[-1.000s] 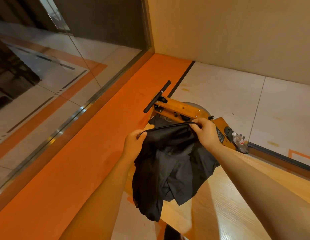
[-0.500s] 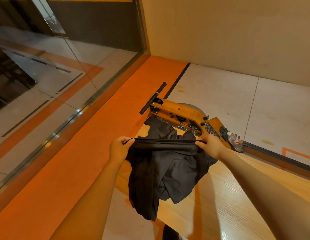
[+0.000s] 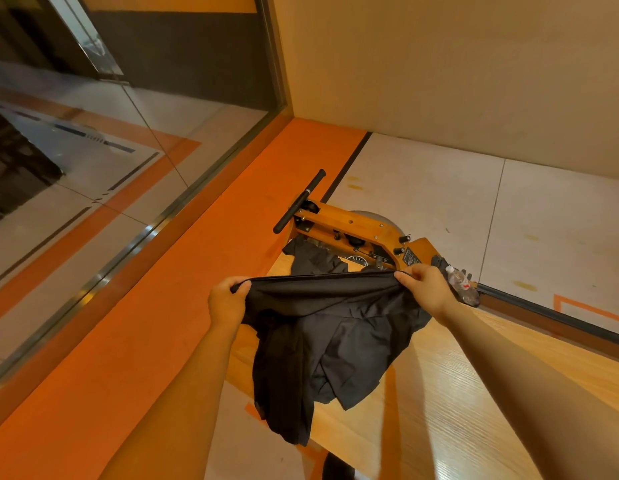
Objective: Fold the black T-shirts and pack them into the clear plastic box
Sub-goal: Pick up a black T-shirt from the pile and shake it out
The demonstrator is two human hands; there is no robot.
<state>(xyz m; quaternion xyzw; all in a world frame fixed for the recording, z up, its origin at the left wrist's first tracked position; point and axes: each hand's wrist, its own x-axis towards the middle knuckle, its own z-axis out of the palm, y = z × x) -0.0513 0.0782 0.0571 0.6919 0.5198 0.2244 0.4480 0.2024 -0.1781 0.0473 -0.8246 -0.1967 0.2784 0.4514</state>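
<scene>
A black T-shirt (image 3: 332, 344) hangs in the air in front of me, bunched and creased, its lower part dangling over the wooden table (image 3: 439, 393). My left hand (image 3: 228, 301) pinches one end of its stretched top edge and my right hand (image 3: 425, 289) pinches the other end. That edge runs taut and nearly level between them. A second black T-shirt (image 3: 311, 259) lies crumpled on the far end of the table, behind the held one. No clear plastic box is in view.
An orange wooden machine (image 3: 356, 230) with a black handle bar (image 3: 299, 202) stands past the table's far end. A plastic bottle (image 3: 460, 280) lies by my right hand. A glass wall (image 3: 110, 168) runs along the left, over an orange floor strip (image 3: 197, 271).
My hands have moved apart, left hand going left and right hand right, pulling the shirt's top edge from a slack bunch into a taut line. The shirt hangs a little lower.
</scene>
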